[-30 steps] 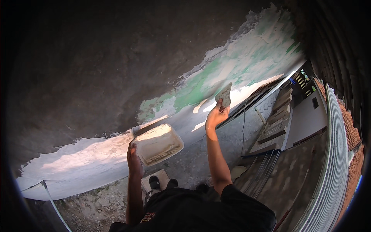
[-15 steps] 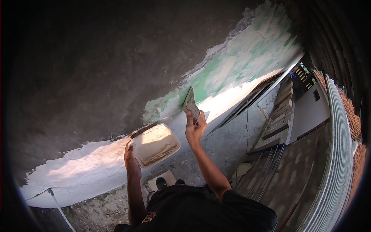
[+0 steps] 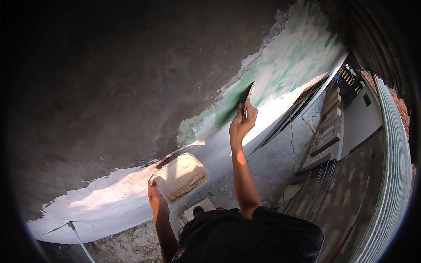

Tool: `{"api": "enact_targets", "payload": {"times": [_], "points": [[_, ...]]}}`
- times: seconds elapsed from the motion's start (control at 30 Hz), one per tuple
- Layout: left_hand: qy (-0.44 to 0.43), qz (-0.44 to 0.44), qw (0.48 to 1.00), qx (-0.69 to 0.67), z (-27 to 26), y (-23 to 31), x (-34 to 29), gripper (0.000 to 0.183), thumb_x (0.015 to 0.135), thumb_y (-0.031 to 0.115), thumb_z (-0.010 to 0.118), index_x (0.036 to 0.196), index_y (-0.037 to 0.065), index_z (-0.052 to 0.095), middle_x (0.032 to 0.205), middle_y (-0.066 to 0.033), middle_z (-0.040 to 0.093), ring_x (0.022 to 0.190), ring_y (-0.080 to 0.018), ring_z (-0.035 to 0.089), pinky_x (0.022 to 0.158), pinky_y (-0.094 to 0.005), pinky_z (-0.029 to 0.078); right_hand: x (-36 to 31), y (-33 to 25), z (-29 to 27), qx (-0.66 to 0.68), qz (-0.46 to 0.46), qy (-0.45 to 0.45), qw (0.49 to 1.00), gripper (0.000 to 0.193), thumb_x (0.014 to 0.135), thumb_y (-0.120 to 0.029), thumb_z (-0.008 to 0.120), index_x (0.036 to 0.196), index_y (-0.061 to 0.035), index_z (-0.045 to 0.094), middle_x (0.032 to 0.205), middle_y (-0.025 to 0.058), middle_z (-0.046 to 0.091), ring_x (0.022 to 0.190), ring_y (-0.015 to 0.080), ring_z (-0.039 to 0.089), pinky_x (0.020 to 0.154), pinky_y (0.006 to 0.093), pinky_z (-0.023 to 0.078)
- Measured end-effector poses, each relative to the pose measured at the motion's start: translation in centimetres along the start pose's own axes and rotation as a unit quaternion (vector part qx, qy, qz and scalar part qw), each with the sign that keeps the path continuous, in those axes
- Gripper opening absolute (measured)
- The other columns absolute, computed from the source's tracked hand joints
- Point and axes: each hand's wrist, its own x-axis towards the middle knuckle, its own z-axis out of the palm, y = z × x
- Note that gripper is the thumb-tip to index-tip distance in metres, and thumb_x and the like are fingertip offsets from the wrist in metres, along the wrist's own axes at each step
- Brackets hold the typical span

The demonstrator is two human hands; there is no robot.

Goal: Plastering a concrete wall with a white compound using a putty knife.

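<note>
My left hand [image 3: 158,202] grips the side of a shallow, rounded tub [image 3: 199,179], pale and smeared with whitish paste. A dark, flat strip [image 3: 165,161] shows at the tub's far edge; I cannot make out what it is. Higher up and to the right, my right hand [image 3: 242,125] is closed round a putty knife [image 3: 250,94], its blade seen nearly edge-on against the wall. Behind the blade is a green patch [image 3: 234,103] streaked with white paste. Whether the blade touches the wall I cannot tell.
Dark bare wall [image 3: 123,96] fills the upper left, above a white-coated band [image 3: 114,193]. A pale pole [image 3: 79,241] stands at lower left. Concrete ground [image 3: 276,151] runs below, with stacked planks [image 3: 326,136], thin rods [image 3: 318,190] and corrugated sheeting [image 3: 392,162] on the right.
My right hand and the putty knife have moved up and right along the wall, and the blade has turned edge-on. The tub stays in my left hand, slightly lower in view.
</note>
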Motion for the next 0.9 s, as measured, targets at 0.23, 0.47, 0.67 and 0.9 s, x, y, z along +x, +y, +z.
{"api": "enact_targets", "payload": {"times": [0.23, 0.47, 0.67, 0.9], "points": [[-0.048, -0.001, 0.999, 0.005, 0.9, -1.5, 1.8, 0.038, 0.101, 0.024, 0.044, 0.131, 0.003, 0.049, 0.121, -0.0094, 0.058, 0.111, -0.019, 0.055, 0.096, -0.0322, 0.043, -7.2, -5.3, -2.5, 0.072, 0.078, -0.146, 0.984, 0.029, 0.091, 0.0, 0.061, 0.12, -0.0012, 0.064, 0.092, 0.007, 0.055, 0.08, 0.0121, 0.052, 0.07, 0.0238, 0.045], [-0.103, 0.003, 0.995, -0.011, 3.6, -0.5, 1.9, 0.039, 0.101, 0.026, 0.043, 0.131, 0.002, 0.049, 0.122, -0.0098, 0.058, 0.114, -0.0202, 0.054, 0.1, -0.0334, 0.041, -2.5, -0.6, -2.3, 0.071, 0.043, -0.081, 0.993, 0.029, 0.094, -0.008, 0.062, 0.121, 0.0033, 0.061, 0.098, 0.0024, 0.047, 0.079, 0.0071, 0.044, 0.066, 0.0189, 0.04], [-0.08, 0.0, 0.997, -0.015, 1.2, -0.4, 3.1, 0.039, 0.1, 0.026, 0.045, 0.132, 0.004, 0.05, 0.125, -0.0087, 0.057, 0.117, -0.0209, 0.053, 0.101, -0.0354, 0.04, -5.8, -3.7, -2.3, 0.006, -0.019, -0.191, 0.981, 0.052, 0.082, -0.002, 0.073, 0.131, -0.0011, 0.057, 0.092, 0.007, 0.052, 0.083, 0.015, 0.051, 0.074, 0.0233, 0.043], [-0.11, 0.003, 0.993, 0.031, 2.4, -0.5, 3.2, 0.042, 0.1, 0.029, 0.044, 0.134, 0.003, 0.049, 0.128, -0.0101, 0.056, 0.12, -0.0224, 0.052, 0.103, -0.0365, 0.04, -4.2, -5.7, -9.0, 0.189, 0.26, -0.31, 0.895, 0.02, 0.093, -0.013, 0.066, 0.104, 0.0033, 0.066, 0.084, 0.0004, 0.065, 0.074, 0.0045, 0.052, 0.065, 0.0224, 0.043]]}}
